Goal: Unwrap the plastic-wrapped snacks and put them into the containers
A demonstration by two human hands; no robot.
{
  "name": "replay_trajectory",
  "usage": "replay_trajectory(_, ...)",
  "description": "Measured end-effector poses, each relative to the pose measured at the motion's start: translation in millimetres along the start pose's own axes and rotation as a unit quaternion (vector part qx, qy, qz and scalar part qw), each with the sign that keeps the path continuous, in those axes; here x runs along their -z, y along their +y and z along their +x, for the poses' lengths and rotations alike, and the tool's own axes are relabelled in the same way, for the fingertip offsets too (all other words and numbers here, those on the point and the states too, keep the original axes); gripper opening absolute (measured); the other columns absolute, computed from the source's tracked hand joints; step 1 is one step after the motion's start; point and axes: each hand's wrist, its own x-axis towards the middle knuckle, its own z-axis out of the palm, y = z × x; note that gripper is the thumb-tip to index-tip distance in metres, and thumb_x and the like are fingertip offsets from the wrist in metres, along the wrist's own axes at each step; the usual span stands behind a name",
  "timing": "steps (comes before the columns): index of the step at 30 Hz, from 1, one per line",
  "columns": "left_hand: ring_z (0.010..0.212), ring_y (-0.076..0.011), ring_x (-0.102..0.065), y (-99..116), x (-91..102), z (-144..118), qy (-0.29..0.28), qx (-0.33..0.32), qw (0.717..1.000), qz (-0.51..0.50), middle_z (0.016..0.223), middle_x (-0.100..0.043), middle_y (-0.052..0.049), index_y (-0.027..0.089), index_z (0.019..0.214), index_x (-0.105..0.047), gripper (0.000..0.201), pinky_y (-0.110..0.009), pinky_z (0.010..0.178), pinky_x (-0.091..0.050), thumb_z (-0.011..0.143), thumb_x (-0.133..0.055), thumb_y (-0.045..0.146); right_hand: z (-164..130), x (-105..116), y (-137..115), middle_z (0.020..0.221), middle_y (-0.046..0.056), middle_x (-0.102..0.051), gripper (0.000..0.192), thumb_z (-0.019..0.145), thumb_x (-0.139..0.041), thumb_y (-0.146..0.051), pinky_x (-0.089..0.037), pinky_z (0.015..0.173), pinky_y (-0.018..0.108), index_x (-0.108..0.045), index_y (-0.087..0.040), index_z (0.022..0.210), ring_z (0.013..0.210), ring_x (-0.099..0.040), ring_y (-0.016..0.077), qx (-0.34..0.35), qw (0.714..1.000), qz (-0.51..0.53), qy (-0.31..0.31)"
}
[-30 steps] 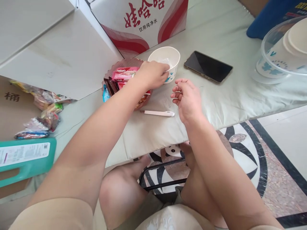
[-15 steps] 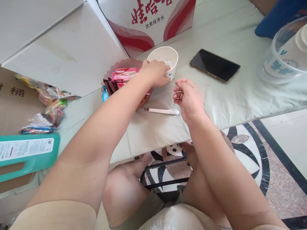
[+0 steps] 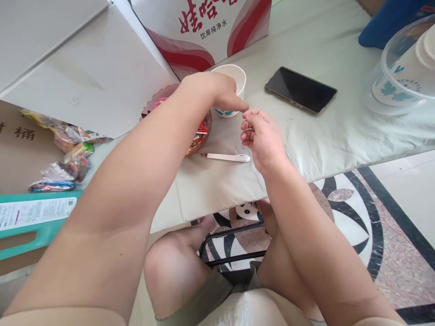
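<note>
My left hand (image 3: 222, 88) reaches over a white paper cup (image 3: 239, 74) with blue print. Its thumb stretches out to the right, while the other fingers bend down by the cup and are mostly hidden. Just right of that thumb tip is my right hand (image 3: 265, 138), its fingers curled in and thumb close to the forefinger; nothing shows in it. Below the hands lies a white utility knife (image 3: 227, 157). Partly behind my left forearm sits a pinkish glass bowl (image 3: 203, 146) of wrapped snacks (image 3: 203, 127).
A black phone (image 3: 301, 89) lies right of the cup. Farther right stands a clear plastic tub (image 3: 387, 59) with paper cups in it. A printed carton (image 3: 210, 38) is behind; snack packets (image 3: 68, 154) and a green jug (image 3: 41, 240) are at left.
My left hand has turned over the cup, and its thumb now points out to my right hand's fingertips. My left forearm covers more of the bowl. My right hand has hardly moved.
</note>
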Motion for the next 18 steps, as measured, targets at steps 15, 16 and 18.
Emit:
replay_trajectory(15, 0.039, 0.0007, -0.009, -100, -91.3, -197, 0.265, 0.065, 0.787, -0.553, 0.05, -0.01, 0.011, 0.021, 0.055, -0.017, 0.055, -0.019, 0.041, -0.008, 0.062, -0.072, 0.019, -26, -6, 13, 0.054, -0.006, -0.017, 0.055, 0.088, -0.066, -0.028, -0.016, 0.048, 0.027, -0.021, -0.023, 0.056, 0.05, -0.017, 0.0065, 0.095, 0.989, -0.114, 0.01)
replay_trajectory(16, 0.039, 0.0011, -0.009, -107, -90.9, -201, 0.268, 0.078, 0.78, -0.559, 0.05, -0.009, 0.011, 0.02, 0.054, -0.016, 0.055, -0.019, 0.042, -0.008, 0.06, -0.07, 0.019, -30, -8, 15, 0.053, -0.006, -0.018, 0.054, 0.087, -0.065, -0.027, -0.015, 0.048, 0.028, -0.021, -0.023, 0.056, 0.049, -0.017, 0.0065, 0.099, 0.987, -0.127, 0.001)
replay_trajectory(18, 0.039, 0.001, -0.011, -122, -91.9, -207, 0.273, 0.087, 0.774, -0.564, 0.049, -0.008, 0.011, 0.02, 0.05, -0.015, 0.054, -0.019, 0.043, -0.009, 0.059, -0.068, 0.021, -40, -10, 20, 0.051, -0.005, -0.019, 0.053, 0.084, -0.065, -0.027, -0.013, 0.048, 0.029, -0.022, -0.023, 0.054, 0.048, -0.018, 0.007, 0.11, 0.981, -0.162, -0.009)
